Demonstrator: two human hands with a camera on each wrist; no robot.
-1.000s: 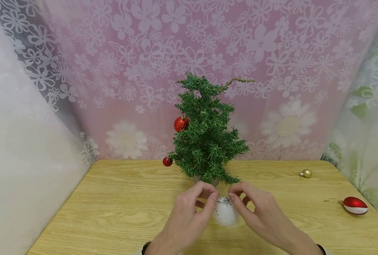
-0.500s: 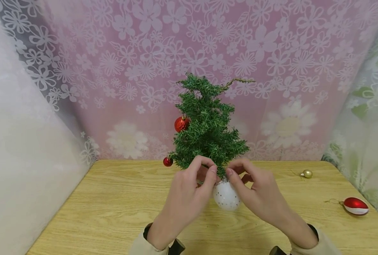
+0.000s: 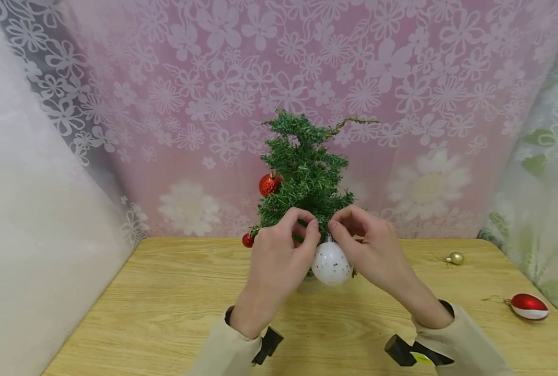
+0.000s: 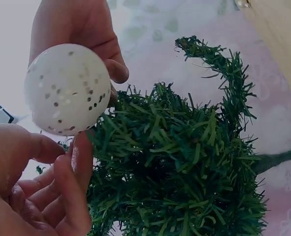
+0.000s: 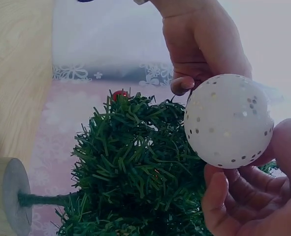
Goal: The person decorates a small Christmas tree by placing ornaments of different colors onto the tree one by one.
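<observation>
A white Christmas ball [image 3: 332,263] with small shiny dots and a silver cap hangs between my two hands, in front of the lower branches of a small artificial Christmas tree [image 3: 302,172]. My left hand [image 3: 279,263] pinches with thumb and forefinger just above the cap, on its left side. Opposite it, my right hand [image 3: 378,250] pinches the same way; the thread itself is too fine to make out. Both wrist views show the ball [image 4: 67,89] close beside the green needles. Two red balls hang on the tree's left side, a larger one [image 3: 270,185] and a smaller one [image 3: 247,240].
At the right of the wooden table [image 3: 166,313] lie a small gold ball [image 3: 456,258] and a red-and-white ornament [image 3: 529,306], each with a thread. The tree stands on a round base [image 5: 16,196]. A flowered pink curtain [image 3: 204,104] closes off the back.
Both hands have lifted the white ball off the table and carried it up and forward to the tree's lower branches. The other ornaments stay put.
</observation>
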